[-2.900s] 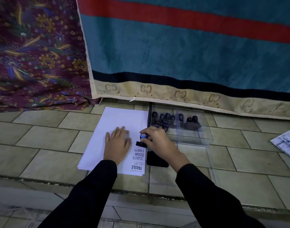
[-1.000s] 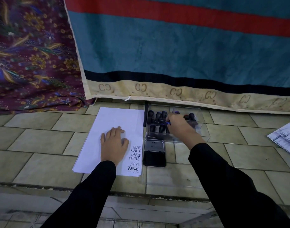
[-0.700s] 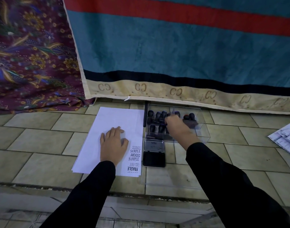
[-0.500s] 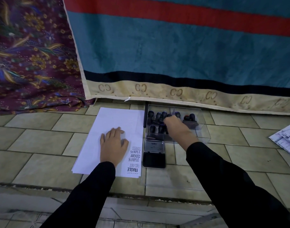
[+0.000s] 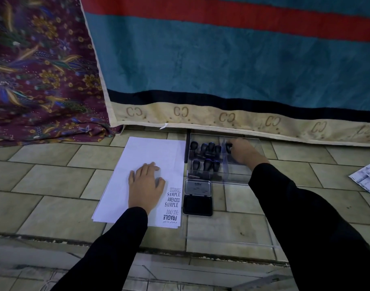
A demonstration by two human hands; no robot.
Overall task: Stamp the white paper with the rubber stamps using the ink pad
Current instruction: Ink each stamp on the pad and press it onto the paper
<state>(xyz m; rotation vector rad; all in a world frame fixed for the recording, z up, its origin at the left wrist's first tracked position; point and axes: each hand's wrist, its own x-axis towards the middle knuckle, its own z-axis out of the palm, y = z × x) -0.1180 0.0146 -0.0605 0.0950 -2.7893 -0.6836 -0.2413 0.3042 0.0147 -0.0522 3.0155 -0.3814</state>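
Closest in is the edge of a step, then a floor of greenish-beige tiles [image 5: 54, 179] in pretty dim light. Two black sleeves [image 5: 318, 227] reach forward over it. A clear flat lid [image 5: 232, 234] lies on the tiles just right of the white paper [image 5: 150, 152], which is a small stack sitting square on the floor.

The left hand [image 5: 145, 185] rests flat on the paper, fingers straight and together, holding nothing. Along the sheet's right edge runs a column of stamped words: EXPRESS, SAMPLE, AMENDED, SAMPLE, FAX OUT, FRAGILE, plus a tiny line in another script I can't read (a couple of them are printed upside down).

Just beside the paper sits the ink pad [image 5: 197, 203], open, its lid reading "Artline". Right behind it is a clear plastic box [image 5: 238, 178] with the rubber stamps [image 5: 205, 156] standing in its left part. The right hand [image 5: 245, 153] is inside the box, fingers curled onto a dark stamp [image 5: 228, 148].

Some printed sheets [image 5: 367, 179] poke in at the far right. At the back hangs a teal blanket [image 5: 222, 66] with a red stripe, a black band and a beige border repeating "CC". Left of it is maroon floral fabric [image 5: 39, 70].
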